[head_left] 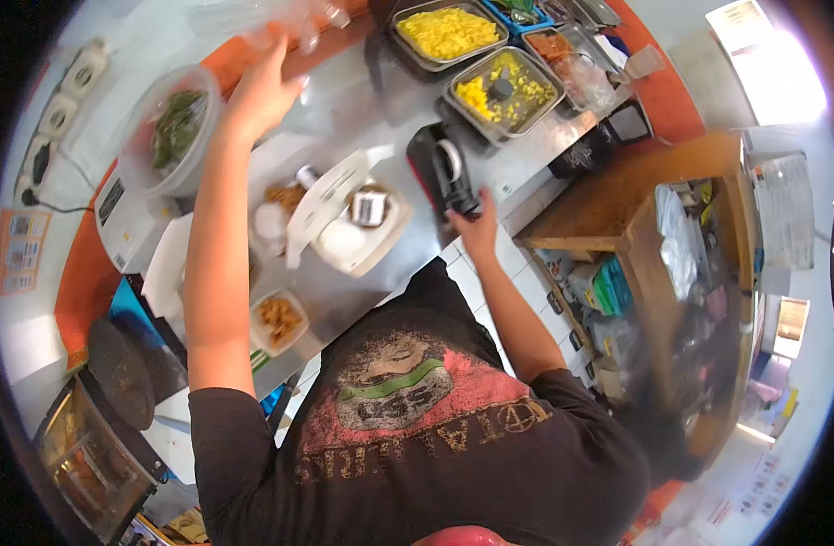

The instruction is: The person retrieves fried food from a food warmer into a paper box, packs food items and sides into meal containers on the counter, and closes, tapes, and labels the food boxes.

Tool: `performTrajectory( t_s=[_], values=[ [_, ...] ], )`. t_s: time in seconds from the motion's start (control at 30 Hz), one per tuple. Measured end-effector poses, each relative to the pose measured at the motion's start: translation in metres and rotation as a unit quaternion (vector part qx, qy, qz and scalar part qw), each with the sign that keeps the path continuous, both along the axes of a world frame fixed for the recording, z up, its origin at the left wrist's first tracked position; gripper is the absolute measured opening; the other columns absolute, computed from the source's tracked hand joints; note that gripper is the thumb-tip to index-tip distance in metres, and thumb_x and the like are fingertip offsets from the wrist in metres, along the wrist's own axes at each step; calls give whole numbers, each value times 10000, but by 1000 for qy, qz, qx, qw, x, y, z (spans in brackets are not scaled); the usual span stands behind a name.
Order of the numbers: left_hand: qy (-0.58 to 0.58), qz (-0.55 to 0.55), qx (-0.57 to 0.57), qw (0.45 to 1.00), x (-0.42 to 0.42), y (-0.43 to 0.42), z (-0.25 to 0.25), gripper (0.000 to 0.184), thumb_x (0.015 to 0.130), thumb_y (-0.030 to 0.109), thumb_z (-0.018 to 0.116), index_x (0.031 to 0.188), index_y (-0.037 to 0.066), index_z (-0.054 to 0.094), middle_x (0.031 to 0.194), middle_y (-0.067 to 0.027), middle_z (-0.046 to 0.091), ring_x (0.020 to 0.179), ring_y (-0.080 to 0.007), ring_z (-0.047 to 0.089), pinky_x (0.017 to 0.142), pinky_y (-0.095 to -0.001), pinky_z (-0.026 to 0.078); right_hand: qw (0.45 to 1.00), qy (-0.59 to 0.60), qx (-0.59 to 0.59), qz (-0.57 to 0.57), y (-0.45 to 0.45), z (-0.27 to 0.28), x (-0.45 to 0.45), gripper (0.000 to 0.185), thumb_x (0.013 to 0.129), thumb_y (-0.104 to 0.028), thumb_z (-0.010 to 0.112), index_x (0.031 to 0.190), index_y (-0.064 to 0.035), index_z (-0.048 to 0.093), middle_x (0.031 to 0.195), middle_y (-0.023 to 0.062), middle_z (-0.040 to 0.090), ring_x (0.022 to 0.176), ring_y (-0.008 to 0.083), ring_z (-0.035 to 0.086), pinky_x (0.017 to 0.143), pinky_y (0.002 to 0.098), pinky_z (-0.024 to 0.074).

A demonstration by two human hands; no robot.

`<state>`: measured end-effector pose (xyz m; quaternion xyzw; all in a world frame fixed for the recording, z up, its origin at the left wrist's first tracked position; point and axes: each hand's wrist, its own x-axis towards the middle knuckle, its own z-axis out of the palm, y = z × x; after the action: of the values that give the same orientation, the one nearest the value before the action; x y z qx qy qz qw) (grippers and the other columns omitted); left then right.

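Note:
My left hand [264, 91] reaches toward the back wall, thumb apart from the fingers, its fingertips at clear plastic packaging [312, 23]. They are blurred, and I see nothing plainly gripped. My right hand [476, 227] is closed round the near end of a black-and-red device [449, 173] with a pale curved band on top. Left of it lies an open white takeaway box [381, 238]. Inside are white rice [341, 241], dark food and a black-and-white packet [369, 208]. Another white box [171, 264] is partly hidden behind my left forearm.
Two metal trays, one of yellow food [449, 34] and one with scattered yellow bits [503, 91], stand at the back. A clear tub of leaves [176, 127] is at the left. A small tub of brown pieces [279, 320] sits near the front edge. Wooden shelving [608, 214] stands right.

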<state>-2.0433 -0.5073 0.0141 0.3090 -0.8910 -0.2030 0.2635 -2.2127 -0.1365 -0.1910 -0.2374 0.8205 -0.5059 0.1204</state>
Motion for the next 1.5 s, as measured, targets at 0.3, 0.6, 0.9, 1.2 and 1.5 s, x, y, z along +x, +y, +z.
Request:
performTrajectory(
  t_s=[0.3,0.6,0.9,1.2,1.5],
  values=[
    [-57,242,-78,965,-17,170,-31,403,857,203,708,1199,18,599,1031,-144,632,988,-334,580,924,-441,425,986,-19,-38,164,-86,-13,-94,712,733,-103,826,1350,26,494,999,118,640,766,156,593,698,288,506],
    [-50,364,30,930,17,279,-119,204,794,106,686,986,52,645,929,-120,638,833,-333,569,782,-438,435,855,99,-83,503,-116,41,-36,560,767,-145,678,1294,-26,526,1135,140,629,1122,331,509,933,430,397],
    [-50,259,78,961,6,286,-135,224,769,150,709,966,50,673,913,-107,644,824,-327,578,778,-437,446,821,75,69,562,-111,82,-23,537,808,-170,727,1301,-71,538,1019,72,670,958,233,592,914,378,399],
    [-52,91,79,991,21,280,-176,175,797,33,636,972,43,645,912,-109,594,843,-315,578,728,-428,484,805,-491,-90,322,-43,62,-45,572,833,119,536,1378,-48,493,1284,89,508,1179,170,543,972,290,460],
    [-15,115,91,989,17,284,-173,164,865,34,604,1021,16,652,961,-138,613,901,-331,589,792,-408,483,889,-105,83,437,-12,-9,-23,657,709,89,534,1320,-44,334,1220,207,436,1114,366,565,955,398,456]
  ],
)
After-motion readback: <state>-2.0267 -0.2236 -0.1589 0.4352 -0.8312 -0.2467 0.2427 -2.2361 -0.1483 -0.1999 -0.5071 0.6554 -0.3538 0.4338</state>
